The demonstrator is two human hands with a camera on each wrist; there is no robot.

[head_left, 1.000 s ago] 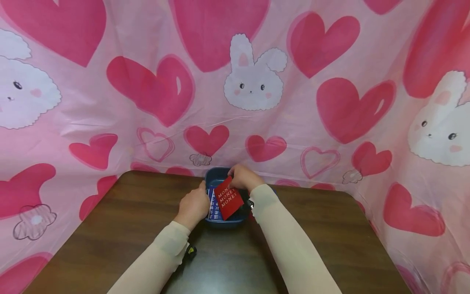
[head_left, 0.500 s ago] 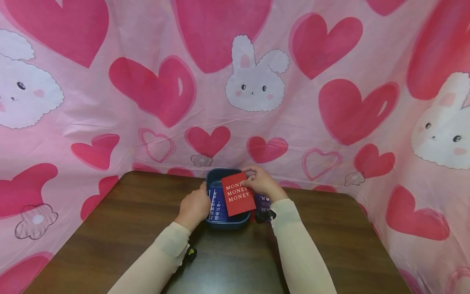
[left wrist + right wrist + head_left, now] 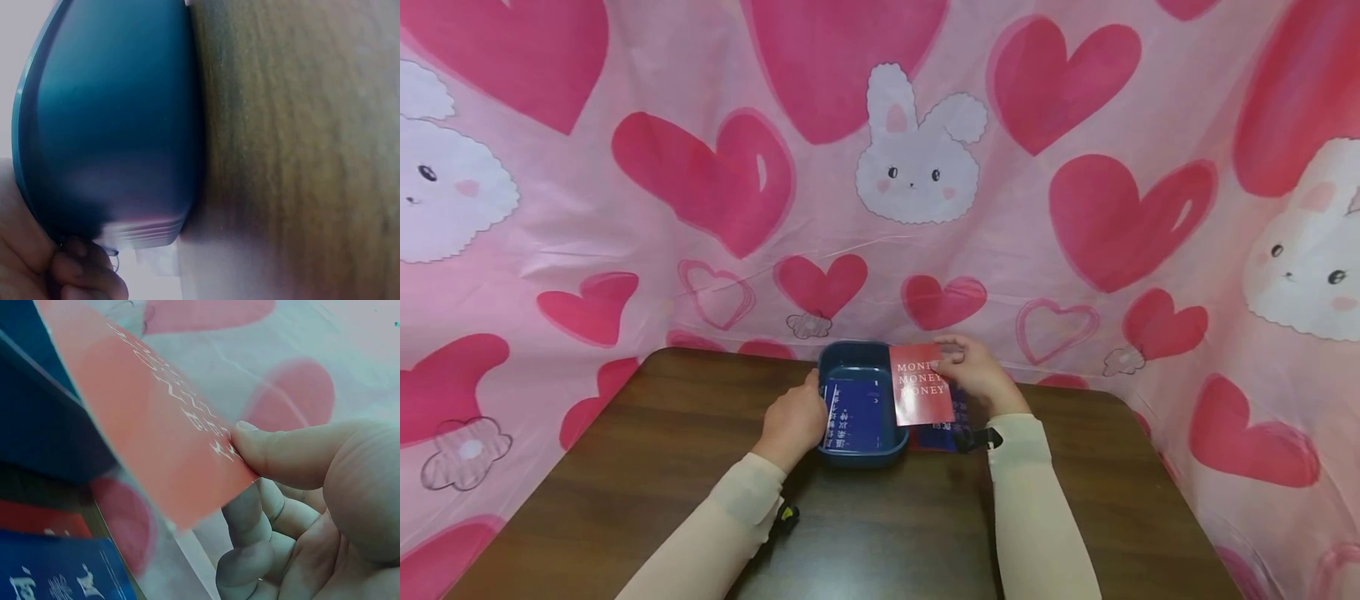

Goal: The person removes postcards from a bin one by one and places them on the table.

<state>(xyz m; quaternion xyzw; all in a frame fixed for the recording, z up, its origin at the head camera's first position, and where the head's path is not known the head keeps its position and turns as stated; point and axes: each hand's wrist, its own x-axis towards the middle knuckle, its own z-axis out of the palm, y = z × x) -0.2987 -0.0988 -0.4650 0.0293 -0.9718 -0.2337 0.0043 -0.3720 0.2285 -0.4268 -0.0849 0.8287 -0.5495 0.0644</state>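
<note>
My right hand (image 3: 977, 373) pinches a red card (image 3: 919, 404) printed "MONEY MONEY MONEY" by its right edge. The right wrist view shows the thumb on the printed face and a finger behind. The card is raised beside the right rim of a dark blue plastic bin (image 3: 863, 459). Inside that bin lies a blue card (image 3: 863, 417) with white characters. My left hand (image 3: 793, 421) grips the bin's left rim, its fingers curled at the edge in the left wrist view. Below the raised card, on the table, lie another blue card (image 3: 56, 569) and a red card (image 3: 37, 519).
A brown wooden table (image 3: 647, 467) carries everything. Pink cloth (image 3: 917, 250) with hearts and rabbits hangs close behind the bin and along both sides. Black straps sit at both wrists.
My right hand has carried the red card from over the bin to the right, past its rim, baring the blue card inside. The left hand stays on the bin.
</note>
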